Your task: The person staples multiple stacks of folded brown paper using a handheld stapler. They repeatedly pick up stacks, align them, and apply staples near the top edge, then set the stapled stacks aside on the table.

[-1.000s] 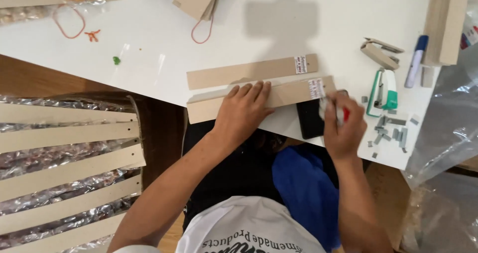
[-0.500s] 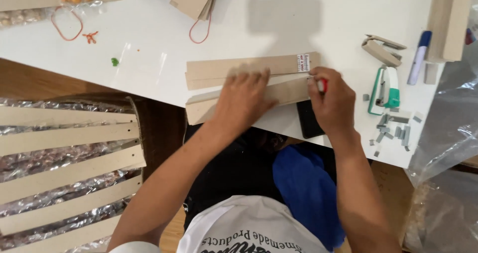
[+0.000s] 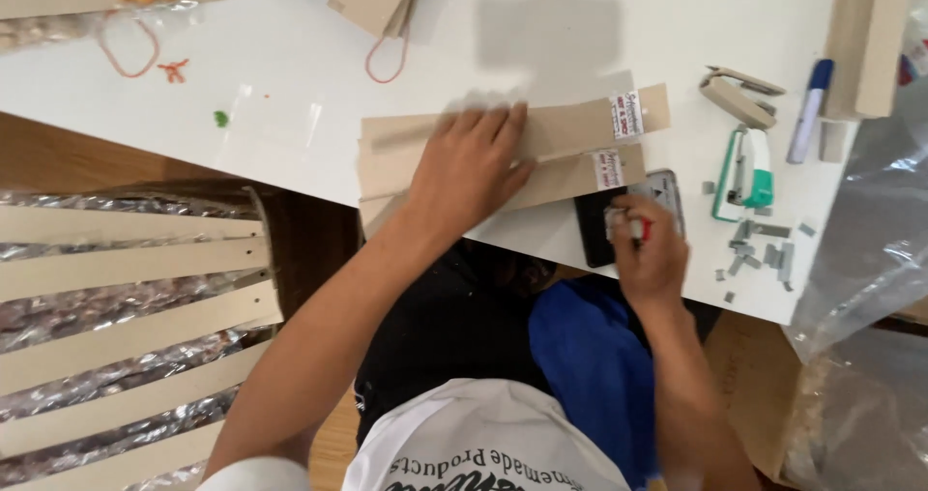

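Note:
Two brown cardboard strips [image 3: 570,129] lie side by side on the white table [image 3: 290,95], each with a small white label [image 3: 628,114] near its right end. My left hand [image 3: 474,167] lies flat across both strips, fingers spread and pressing down. My right hand [image 3: 650,259] is at the table's near edge, just below the strips' right ends. It grips a small red and silver tool [image 3: 630,226]. A black flat device [image 3: 590,228] lies partly under that hand.
A green and white stapler [image 3: 746,167], a beige stapler [image 3: 739,95], loose staple bars [image 3: 764,249] and a blue pen [image 3: 810,109] lie to the right. Rubber bands [image 3: 387,61] lie at the back. Packed bags with cardboard strips [image 3: 126,307] are stacked at the left, and clear plastic [image 3: 870,230] at the right.
My right hand has drawn back from the lower strip's labelled end to the table's near edge. My left hand has slid up and now covers both strips.

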